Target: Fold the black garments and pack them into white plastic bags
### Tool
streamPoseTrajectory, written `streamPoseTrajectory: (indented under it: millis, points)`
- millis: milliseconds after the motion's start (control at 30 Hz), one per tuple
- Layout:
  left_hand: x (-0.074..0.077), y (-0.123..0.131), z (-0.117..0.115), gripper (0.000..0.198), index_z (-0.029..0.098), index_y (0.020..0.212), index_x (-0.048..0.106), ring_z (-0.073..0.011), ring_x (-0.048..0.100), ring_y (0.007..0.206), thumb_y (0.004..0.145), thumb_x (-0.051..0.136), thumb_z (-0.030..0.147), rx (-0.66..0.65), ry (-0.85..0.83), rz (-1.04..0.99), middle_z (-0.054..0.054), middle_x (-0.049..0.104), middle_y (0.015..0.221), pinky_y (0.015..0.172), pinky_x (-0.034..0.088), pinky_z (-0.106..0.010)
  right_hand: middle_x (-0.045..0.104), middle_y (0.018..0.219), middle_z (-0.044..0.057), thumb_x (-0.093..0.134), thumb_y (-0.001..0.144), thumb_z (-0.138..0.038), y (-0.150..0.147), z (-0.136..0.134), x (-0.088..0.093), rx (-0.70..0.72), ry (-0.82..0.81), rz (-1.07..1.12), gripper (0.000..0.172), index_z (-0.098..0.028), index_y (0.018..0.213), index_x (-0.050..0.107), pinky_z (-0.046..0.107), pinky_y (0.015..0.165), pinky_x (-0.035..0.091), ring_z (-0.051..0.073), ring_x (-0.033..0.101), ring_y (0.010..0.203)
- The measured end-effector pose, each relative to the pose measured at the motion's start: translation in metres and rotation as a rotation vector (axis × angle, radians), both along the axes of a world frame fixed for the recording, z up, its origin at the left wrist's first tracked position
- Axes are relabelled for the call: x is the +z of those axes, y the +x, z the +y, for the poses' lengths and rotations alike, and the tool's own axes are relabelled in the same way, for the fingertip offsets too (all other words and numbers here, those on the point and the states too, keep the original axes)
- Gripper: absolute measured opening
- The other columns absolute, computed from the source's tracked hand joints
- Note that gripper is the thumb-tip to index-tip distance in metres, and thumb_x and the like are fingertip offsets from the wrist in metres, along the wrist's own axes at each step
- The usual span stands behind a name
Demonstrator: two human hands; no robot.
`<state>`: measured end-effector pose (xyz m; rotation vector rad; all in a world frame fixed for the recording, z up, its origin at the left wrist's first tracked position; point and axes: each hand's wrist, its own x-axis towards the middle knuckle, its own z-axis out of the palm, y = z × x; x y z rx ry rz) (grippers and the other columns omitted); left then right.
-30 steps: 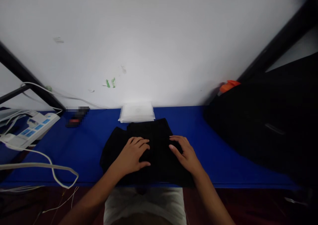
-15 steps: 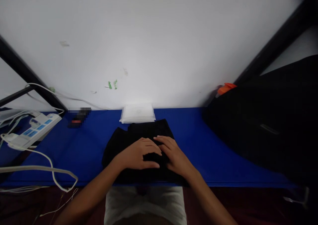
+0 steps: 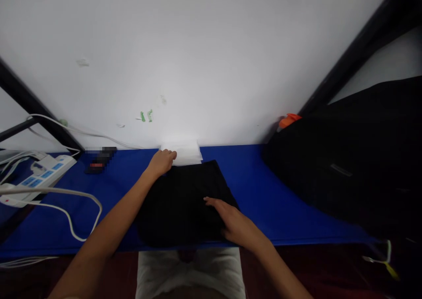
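Note:
A folded black cloth [image 3: 184,202] lies on the blue surface [image 3: 253,176] in front of me. Behind it, against the wall, is a white packet [image 3: 187,153] that looks like thin plastic. My left hand [image 3: 162,162] is at the packet's left front corner with its fingers closed together; its fingertips seem to grip the packet's edge. Over the right part of the cloth rests my right hand [image 3: 232,220], fingers apart, with nothing held in it.
On the left are a white power strip [image 3: 42,178] with loose cables and a dark, partly blurred object [image 3: 101,159]. A large black bag-like item [image 3: 329,167] fills the right side, with an orange thing [image 3: 289,120] behind it.
My left hand has moved from the cloth up and left to the white packet. My right hand has shifted slightly down and right over the cloth. The view has shifted a little.

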<state>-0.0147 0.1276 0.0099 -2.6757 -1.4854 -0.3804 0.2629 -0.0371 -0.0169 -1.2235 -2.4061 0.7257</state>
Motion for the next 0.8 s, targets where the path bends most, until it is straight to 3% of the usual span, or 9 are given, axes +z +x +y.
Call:
streamPoseTrajectory:
  millis: [100, 200, 367, 433, 533, 667, 800]
  points:
    - [0.008, 0.0, -0.018, 0.03, 0.017, 0.103, 0.066, -0.0265, 0.056, 0.102, 0.088, 0.042, 0.008, -0.044, 0.045, 0.008, -0.012, 0.062, 0.105, 0.087, 0.043, -0.04, 0.048, 0.146, 0.013, 0.039, 0.05, 0.006, 0.003, -0.001, -0.002, 0.061, 0.052, -0.043, 0.095, -0.017, 0.142, 0.042, 0.043, 0.11, 0.043, 0.023, 0.046, 0.134]
    - [0.014, 0.004, -0.045, 0.037, 0.019, 0.116, 0.064, -0.0277, 0.052, 0.108, 0.087, 0.043, 0.009, -0.107, 0.09, 0.001, -0.012, 0.06, 0.112, 0.092, 0.043, -0.043, 0.05, 0.144, 0.015, 0.038, 0.053, 0.007, 0.003, -0.001, 0.004, 0.13, 0.19, -0.038, 0.095, -0.016, 0.146, 0.038, 0.042, 0.107, 0.046, 0.022, 0.047, 0.133]
    - [0.014, 0.015, -0.098, 0.056, 0.02, 0.137, 0.049, -0.0275, 0.049, 0.109, 0.083, 0.047, 0.007, -0.321, 0.106, -0.089, -0.013, 0.055, 0.117, 0.097, 0.043, -0.045, 0.049, 0.145, 0.014, 0.038, 0.086, -0.004, -0.004, 0.001, 0.019, 0.23, 0.585, 0.139, 0.068, -0.019, 0.151, 0.027, 0.046, 0.106, 0.045, 0.025, 0.041, 0.138]
    - [0.012, 0.02, -0.118, 0.067, 0.018, 0.144, 0.039, -0.0283, 0.048, 0.111, 0.079, 0.048, 0.006, -0.391, 0.069, -0.138, -0.013, 0.053, 0.12, 0.099, 0.043, -0.046, 0.052, 0.142, 0.015, 0.038, 0.09, -0.009, -0.008, 0.005, 0.019, 0.242, 0.645, 0.118, 0.06, -0.017, 0.15, 0.031, 0.047, 0.106, 0.046, 0.027, 0.042, 0.137]
    - [0.007, 0.027, -0.139, 0.081, 0.016, 0.15, 0.025, -0.03, 0.047, 0.115, 0.073, 0.048, 0.004, -0.432, 0.002, -0.144, -0.015, 0.05, 0.125, 0.102, 0.041, -0.049, 0.059, 0.131, 0.019, 0.041, 0.082, -0.003, -0.017, 0.011, 0.011, 0.182, 0.61, -0.012, 0.06, -0.01, 0.142, 0.042, 0.047, 0.102, 0.05, 0.029, 0.052, 0.127]
    - [-0.005, 0.033, -0.145, 0.079, 0.016, 0.148, 0.03, -0.0312, 0.045, 0.125, 0.072, 0.048, 0.005, -0.349, -0.064, -0.028, -0.016, 0.049, 0.138, 0.106, 0.037, -0.048, 0.064, 0.117, 0.018, 0.043, 0.074, 0.004, -0.032, 0.017, -0.004, 0.024, 0.479, -0.212, 0.062, -0.009, 0.134, 0.049, 0.045, 0.095, 0.053, 0.029, 0.063, 0.107]
    - [-0.013, 0.039, -0.144, 0.085, 0.017, 0.148, 0.028, -0.0309, 0.029, 0.143, 0.067, 0.047, 0.003, -0.312, -0.092, 0.053, -0.012, 0.026, 0.159, 0.11, 0.03, -0.049, 0.062, 0.122, 0.022, 0.049, 0.077, 0.002, -0.043, 0.022, -0.015, -0.093, 0.413, -0.28, 0.056, -0.008, 0.131, 0.052, 0.049, 0.094, 0.052, 0.034, 0.063, 0.108]
